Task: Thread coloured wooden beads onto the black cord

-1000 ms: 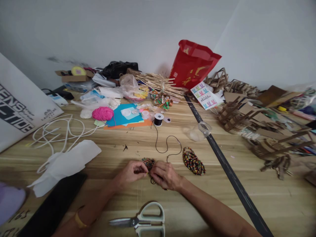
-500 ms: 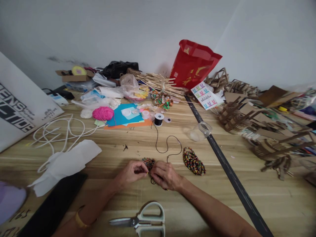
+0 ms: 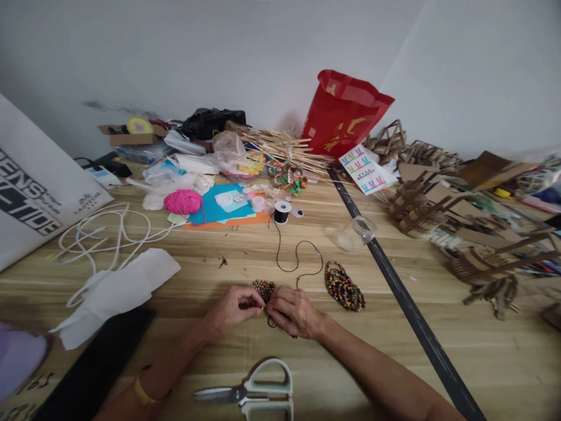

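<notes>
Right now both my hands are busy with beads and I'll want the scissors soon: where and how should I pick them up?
Take the scissors by the pale handle loops, coming from the right, probably with the right hand. They lie flat and closed on the table, blades pointing left, loops nearest that hand; the left hand pinches the beads.

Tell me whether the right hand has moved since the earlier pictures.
No. The right hand stays put, just above the scissors and left of the beaded bracelets.
</notes>
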A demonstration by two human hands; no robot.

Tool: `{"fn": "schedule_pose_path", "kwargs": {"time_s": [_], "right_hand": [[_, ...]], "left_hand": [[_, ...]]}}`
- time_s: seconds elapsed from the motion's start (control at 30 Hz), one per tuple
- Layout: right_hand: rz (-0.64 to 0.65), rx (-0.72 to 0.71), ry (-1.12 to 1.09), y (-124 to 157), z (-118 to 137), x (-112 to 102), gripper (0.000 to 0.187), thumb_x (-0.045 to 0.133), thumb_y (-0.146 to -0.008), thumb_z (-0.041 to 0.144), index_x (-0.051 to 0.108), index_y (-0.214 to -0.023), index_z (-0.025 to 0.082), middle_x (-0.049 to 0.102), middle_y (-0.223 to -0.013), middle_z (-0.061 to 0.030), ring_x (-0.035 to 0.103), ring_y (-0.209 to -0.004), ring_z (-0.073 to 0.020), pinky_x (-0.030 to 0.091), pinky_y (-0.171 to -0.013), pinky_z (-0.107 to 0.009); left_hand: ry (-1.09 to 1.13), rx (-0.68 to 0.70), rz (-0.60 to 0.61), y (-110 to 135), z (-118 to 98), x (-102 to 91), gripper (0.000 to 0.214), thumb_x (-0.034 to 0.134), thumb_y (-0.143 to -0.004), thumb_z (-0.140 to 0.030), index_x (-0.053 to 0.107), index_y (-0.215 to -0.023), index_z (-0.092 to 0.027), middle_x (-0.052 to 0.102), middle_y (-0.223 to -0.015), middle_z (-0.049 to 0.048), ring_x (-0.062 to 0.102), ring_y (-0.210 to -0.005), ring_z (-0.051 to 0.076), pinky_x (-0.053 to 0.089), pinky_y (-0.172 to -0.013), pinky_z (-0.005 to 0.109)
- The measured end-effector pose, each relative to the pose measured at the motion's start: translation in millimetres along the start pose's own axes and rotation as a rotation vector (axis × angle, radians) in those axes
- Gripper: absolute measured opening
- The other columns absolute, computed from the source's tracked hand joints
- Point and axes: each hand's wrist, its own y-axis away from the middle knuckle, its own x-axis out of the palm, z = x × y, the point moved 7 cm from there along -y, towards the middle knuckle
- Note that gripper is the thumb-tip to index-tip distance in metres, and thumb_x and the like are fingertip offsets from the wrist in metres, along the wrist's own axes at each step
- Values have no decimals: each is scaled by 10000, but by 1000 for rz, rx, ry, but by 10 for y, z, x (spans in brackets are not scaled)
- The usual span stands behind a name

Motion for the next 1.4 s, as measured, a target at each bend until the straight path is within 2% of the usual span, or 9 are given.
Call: {"fn": "schedule_pose_path", "kwargs": {"time_s": [0.73,0.9,1.0,1.2,1.4], "right_hand": [[-11,-1,-103,-19,33,-52,97,490,-926,220,535,-979,152,616,-838,-72,549,-763,-157,446,-662,-261],[-3,-13,-88,-16,41,-42,77,487,-905,190,541,-952,160,606,-849,-76,545,-765,-159,444,-675,-268],[17,-24,-86,9,38,-5,54,499,-849,184,524,-893,168,586,-800,-62,536,-735,-157,435,-662,-267],[40,-45,-109,29,35,8,85,462,-808,269,480,-796,187,538,-705,-40,517,-676,-165,422,-632,-276],[12,-18,-81,-7,45,-39,68,454,-805,230,480,-847,183,567,-716,-48,522,-663,-168,414,-607,-274]], "left_hand": [[118,-57,-3,11,-30,41,89,683,-620,-187,616,-627,-130,630,-637,5,572,-605,130,435,-613,239],[60,18,25,26,-81,46,57,663,-674,-180,641,-656,-131,647,-700,25,587,-682,148,444,-660,249],[60,68,26,31,-129,0,52,662,-691,-171,644,-667,-129,653,-717,33,591,-703,150,448,-675,249],[287,99,24,46,-223,-163,150,728,-675,-221,607,-662,-133,712,-777,60,633,-761,160,471,-699,255],[503,90,81,80,-234,-217,236,760,-668,-282,575,-662,-136,738,-752,64,623,-610,130,487,-576,236]]}}
